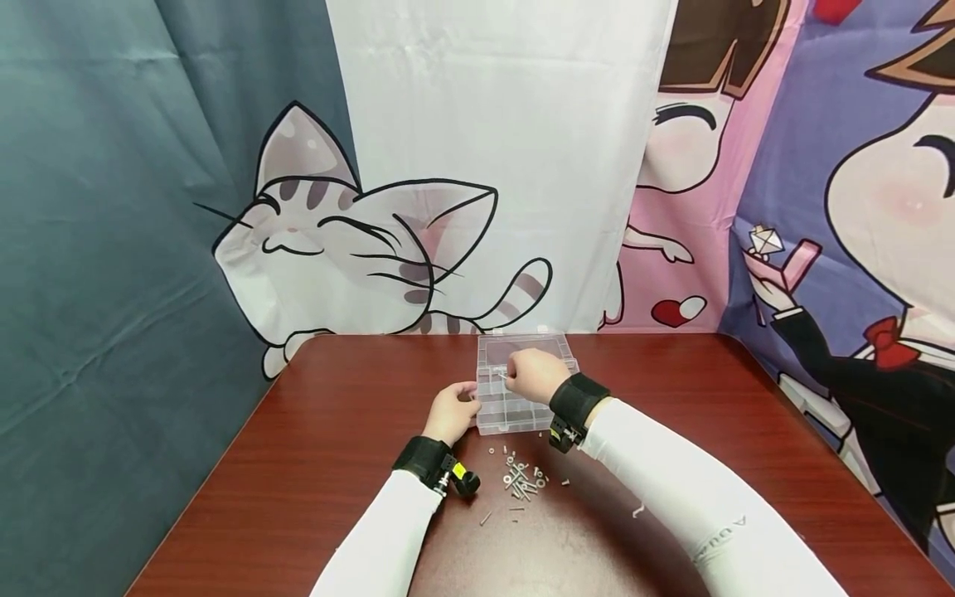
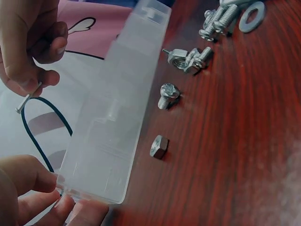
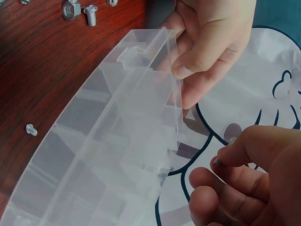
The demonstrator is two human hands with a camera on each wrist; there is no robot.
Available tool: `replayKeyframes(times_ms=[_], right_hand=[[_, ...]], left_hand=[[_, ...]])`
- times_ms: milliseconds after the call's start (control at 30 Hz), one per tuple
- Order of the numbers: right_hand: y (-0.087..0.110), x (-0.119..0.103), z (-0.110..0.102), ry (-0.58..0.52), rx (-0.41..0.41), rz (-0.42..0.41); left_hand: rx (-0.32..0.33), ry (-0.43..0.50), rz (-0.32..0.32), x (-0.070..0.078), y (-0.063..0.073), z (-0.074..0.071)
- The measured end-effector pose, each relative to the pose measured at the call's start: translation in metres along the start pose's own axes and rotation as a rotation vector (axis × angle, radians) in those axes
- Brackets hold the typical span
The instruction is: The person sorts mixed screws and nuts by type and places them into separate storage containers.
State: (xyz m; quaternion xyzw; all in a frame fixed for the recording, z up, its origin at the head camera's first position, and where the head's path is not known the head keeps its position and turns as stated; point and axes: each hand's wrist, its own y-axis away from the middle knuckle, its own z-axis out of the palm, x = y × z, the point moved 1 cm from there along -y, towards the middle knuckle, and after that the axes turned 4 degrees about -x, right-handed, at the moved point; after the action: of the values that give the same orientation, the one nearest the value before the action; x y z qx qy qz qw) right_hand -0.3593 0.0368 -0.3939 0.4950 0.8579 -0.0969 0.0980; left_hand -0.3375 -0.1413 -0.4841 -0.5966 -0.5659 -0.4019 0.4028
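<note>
A clear plastic compartment box (image 1: 492,420) stands on the table with its lid (image 1: 501,351) folded back. At its left side my left hand (image 1: 450,414) grips the wall, thumb on the rim and fingers along the outside. Above the compartments, my right hand (image 1: 535,376) pinches a thin silver screw (image 2: 26,101) between thumb and forefinger; in the right wrist view the fingers mostly cover it. In front of the box lies a loose pile of silver screws, nuts and washers (image 1: 520,482).
Stray hardware lies around the pile, including a nut (image 2: 159,147) and a short screw (image 2: 168,95) near the box's front. The brown wooden table (image 1: 358,390) ends at a printed cloth backdrop (image 1: 477,99).
</note>
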Motion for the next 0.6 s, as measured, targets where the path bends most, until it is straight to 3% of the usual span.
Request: replayKeyframes(times_ms=[267, 600], right_hand=[[-0.003, 0.001, 0.009, 0.004, -0.027, 0.006], [-0.002, -0.003, 0.018, 0.039, -0.051, 0.008]], left_hand=[[-0.036, -0.023, 0.009, 0.000, 0.000, 0.003], [-0.120, -0.036, 0.010, -0.002, 0.005, -0.003]])
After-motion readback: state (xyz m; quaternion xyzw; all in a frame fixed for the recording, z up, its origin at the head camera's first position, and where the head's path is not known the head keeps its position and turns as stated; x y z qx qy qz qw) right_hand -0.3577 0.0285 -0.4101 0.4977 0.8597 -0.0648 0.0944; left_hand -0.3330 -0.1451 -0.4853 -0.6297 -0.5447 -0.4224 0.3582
